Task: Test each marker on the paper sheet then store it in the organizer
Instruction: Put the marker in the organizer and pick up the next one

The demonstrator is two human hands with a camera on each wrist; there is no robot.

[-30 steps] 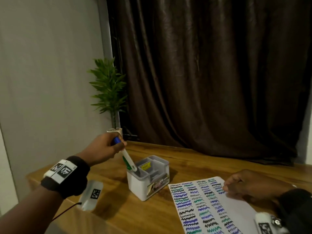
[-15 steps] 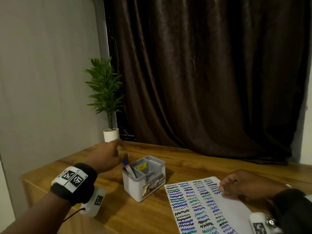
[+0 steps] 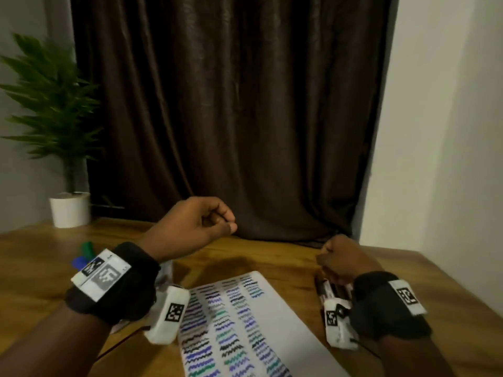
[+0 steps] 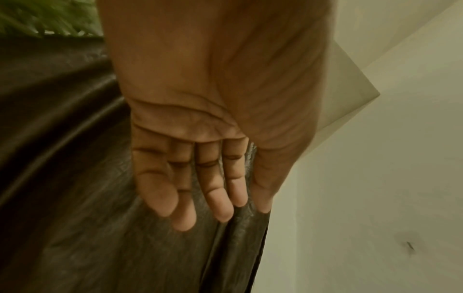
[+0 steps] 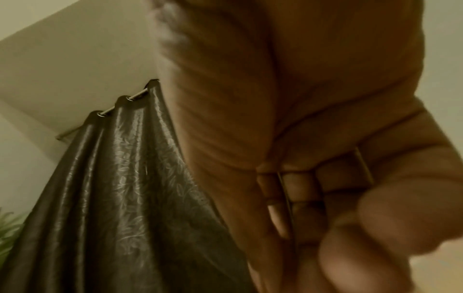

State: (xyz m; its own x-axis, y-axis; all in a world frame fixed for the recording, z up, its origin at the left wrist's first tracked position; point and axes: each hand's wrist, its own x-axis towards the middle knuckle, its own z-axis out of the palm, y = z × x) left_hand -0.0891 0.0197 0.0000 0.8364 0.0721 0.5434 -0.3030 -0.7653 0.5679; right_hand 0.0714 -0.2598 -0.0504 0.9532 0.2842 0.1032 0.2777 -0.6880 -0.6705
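My left hand (image 3: 209, 227) hangs empty above the table's middle; in the left wrist view its fingers (image 4: 215, 202) are relaxed and nearly straight. Behind its wristband a green cap (image 3: 87, 247) and a blue cap (image 3: 79, 261) of stored markers poke up; the organizer (image 3: 166, 269) is almost wholly hidden. The paper sheet (image 3: 288, 322), covered in black, blue and green squiggles, lies between my hands. My right hand (image 3: 337, 258) is curled just above black markers (image 3: 328, 289) lying right of the sheet. No marker shows between its fingers (image 5: 298, 190) in the right wrist view.
A potted plant (image 3: 70, 209) stands at the table's back left corner. A dark curtain (image 3: 231, 118) hangs behind the wooden table (image 3: 272, 254), and a white wall (image 3: 449, 159) closes the right side.
My left hand let go of the blue marker in the organizer and swung right, empty. My right hand left the paper, moved right over the black markers and curled.
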